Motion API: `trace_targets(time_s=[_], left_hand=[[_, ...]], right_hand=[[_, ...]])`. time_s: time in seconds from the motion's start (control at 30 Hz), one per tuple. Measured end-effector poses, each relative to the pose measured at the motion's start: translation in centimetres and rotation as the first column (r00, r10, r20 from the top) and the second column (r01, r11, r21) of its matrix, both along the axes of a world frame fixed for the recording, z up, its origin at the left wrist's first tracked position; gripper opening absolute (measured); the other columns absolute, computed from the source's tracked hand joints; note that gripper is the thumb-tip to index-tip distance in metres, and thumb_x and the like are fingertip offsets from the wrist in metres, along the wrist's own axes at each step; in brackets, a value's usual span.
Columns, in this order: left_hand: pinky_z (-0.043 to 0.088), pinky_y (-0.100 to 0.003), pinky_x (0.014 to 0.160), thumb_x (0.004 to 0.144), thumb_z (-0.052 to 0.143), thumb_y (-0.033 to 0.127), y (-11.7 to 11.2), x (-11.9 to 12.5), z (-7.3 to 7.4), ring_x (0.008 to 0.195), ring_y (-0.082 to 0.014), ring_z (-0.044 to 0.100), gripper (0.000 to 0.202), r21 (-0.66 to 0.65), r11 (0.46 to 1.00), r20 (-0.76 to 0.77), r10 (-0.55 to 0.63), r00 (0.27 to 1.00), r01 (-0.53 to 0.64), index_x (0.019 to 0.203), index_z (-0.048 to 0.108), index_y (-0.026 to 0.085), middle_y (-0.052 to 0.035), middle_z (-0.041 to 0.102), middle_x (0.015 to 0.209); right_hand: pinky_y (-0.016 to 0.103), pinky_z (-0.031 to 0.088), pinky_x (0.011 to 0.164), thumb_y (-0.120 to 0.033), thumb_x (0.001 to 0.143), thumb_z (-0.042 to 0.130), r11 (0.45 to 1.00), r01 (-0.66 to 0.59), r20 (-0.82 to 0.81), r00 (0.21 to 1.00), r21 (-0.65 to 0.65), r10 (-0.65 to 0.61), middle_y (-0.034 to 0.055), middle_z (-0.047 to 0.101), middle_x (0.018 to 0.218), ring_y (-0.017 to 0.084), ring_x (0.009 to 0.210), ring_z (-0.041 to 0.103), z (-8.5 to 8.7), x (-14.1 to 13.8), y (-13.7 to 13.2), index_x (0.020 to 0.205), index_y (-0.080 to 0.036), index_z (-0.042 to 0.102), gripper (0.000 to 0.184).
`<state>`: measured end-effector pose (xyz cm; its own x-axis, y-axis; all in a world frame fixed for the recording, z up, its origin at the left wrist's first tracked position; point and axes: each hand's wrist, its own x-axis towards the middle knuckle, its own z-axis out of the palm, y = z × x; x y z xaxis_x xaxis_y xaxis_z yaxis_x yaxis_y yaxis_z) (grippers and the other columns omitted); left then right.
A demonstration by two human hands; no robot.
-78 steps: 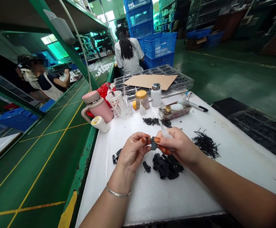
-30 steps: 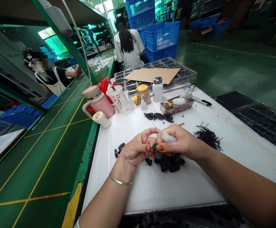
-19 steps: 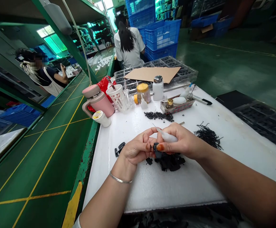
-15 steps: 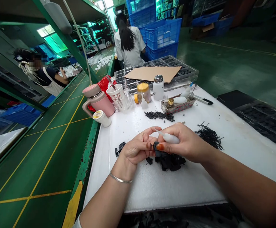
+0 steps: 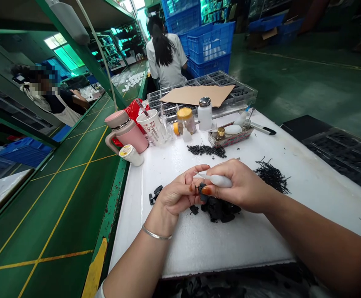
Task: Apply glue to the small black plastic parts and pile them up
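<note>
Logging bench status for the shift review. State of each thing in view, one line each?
Left hand: pinching small black plastic part
Right hand: gripping white squeeze bottle, nozzle pointing left
Black plastic parts: loose heap
Black wire pieces: loose tangled heap
Pink mug: lid on, upright
Yellow-lidded jar: closed, upright
Silver-capped white bottle: capped, upright
Cardboard sheet: lying flat on clear compartment tray

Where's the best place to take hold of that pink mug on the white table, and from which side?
Take the pink mug by its handle, coming from the left. The handle's loop sticks out on that side, leaving room for fingers, while the paper cup stands close on the mug's right and the small white tub sits just in front.
</note>
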<state>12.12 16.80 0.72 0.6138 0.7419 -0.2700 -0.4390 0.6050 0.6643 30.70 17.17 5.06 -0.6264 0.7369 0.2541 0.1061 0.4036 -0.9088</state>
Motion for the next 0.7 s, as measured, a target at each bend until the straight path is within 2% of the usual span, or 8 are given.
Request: trace_targets(time_s=[0.13, 0.23, 0.3, 0.4, 0.57, 0.7], left_hand=[[0.057, -0.026, 0.057, 0.052, 0.088, 0.021, 0.0, 0.2, -0.1, 0.056, -0.0099, 0.058, 0.066, -0.010, 0.999, 0.023, -0.035, 0.999, 0.035, 0.111, 0.059, 0.019, 0.0028, 0.060, 0.068], [0.058, -0.026, 0.059, 0.056, 0.087, 0.020, 0.0, 0.3, -0.4, 0.059, -0.0112, 0.060, 0.061, -0.011, 1.000, 0.018, -0.027, 0.999, 0.027, 0.109, 0.059, 0.018, 0.0024, 0.059, 0.068], [0.057, -0.025, 0.060, 0.057, 0.086, 0.023, 0.0, 0.4, -0.6, 0.062, -0.0120, 0.062, 0.060, -0.006, 1.000, 0.004, 0.015, 1.000, -0.015, 0.110, 0.059, 0.018, 0.0008, 0.061, 0.073], [0.057, -0.023, 0.060, 0.060, 0.085, 0.027, 0.1, 0.5, -0.5, 0.064, -0.0116, 0.064, 0.058, 0.009, 0.995, -0.014, 0.103, 0.995, -0.103, 0.110, 0.058, 0.017, -0.0008, 0.064, 0.078], [0.056, -0.020, 0.059, 0.065, 0.081, 0.021, 0.2, 0.8, -0.3, 0.058, -0.0084, 0.063, 0.031, 0.027, 0.958, -0.039, 0.285, 0.958, -0.284, 0.089, 0.061, 0.015, 0.0004, 0.066, 0.070], [0.056, -0.018, 0.060, 0.066, 0.080, 0.019, 0.2, 0.8, -0.2, 0.057, -0.0077, 0.062, 0.023, 0.046, 0.931, -0.071, 0.365, 0.928, -0.363, 0.081, 0.063, 0.013, -0.0002, 0.066, 0.066]], right_hand=[[0.022, 0.035, 0.049, -0.032, 0.083, 0.061, 0.990, -0.078, -0.080, 0.994, -0.114, 0.069, 0.0009, 0.061, 0.064, 0.011, 0.056, 0.051, -0.3, 0.0, 0.3, 0.071, -0.015, 0.068, 0.022], [0.022, 0.035, 0.048, -0.036, 0.081, 0.064, 0.958, -0.136, -0.123, 0.987, -0.252, 0.108, 0.0009, 0.061, 0.062, 0.011, 0.053, 0.051, -0.8, 0.0, 0.8, 0.070, -0.015, 0.065, 0.024], [0.022, 0.032, 0.045, -0.040, 0.076, 0.068, 0.948, -0.086, -0.113, 0.992, -0.306, 0.053, -0.0007, 0.056, 0.055, 0.009, 0.048, 0.046, -1.1, 0.0, 1.1, 0.065, -0.014, 0.062, 0.029], [0.021, 0.029, 0.043, -0.042, 0.073, 0.071, 0.946, 0.046, -0.058, 0.996, -0.320, -0.068, -0.0022, 0.050, 0.050, 0.008, 0.046, 0.040, -1.4, -0.1, 1.4, 0.061, -0.014, 0.058, 0.033], [0.021, 0.026, 0.043, -0.043, 0.074, 0.070, 0.945, 0.260, 0.064, 0.965, -0.199, -0.253, -0.0021, 0.047, 0.050, 0.007, 0.047, 0.037, -1.5, -0.3, 1.4, 0.059, -0.013, 0.056, 0.036], [0.021, 0.027, 0.042, -0.044, 0.074, 0.069, 0.939, 0.298, 0.058, 0.955, -0.175, -0.292, -0.0023, 0.047, 0.049, 0.008, 0.046, 0.037, -1.4, -0.4, 1.2, 0.060, -0.013, 0.058, 0.036]])
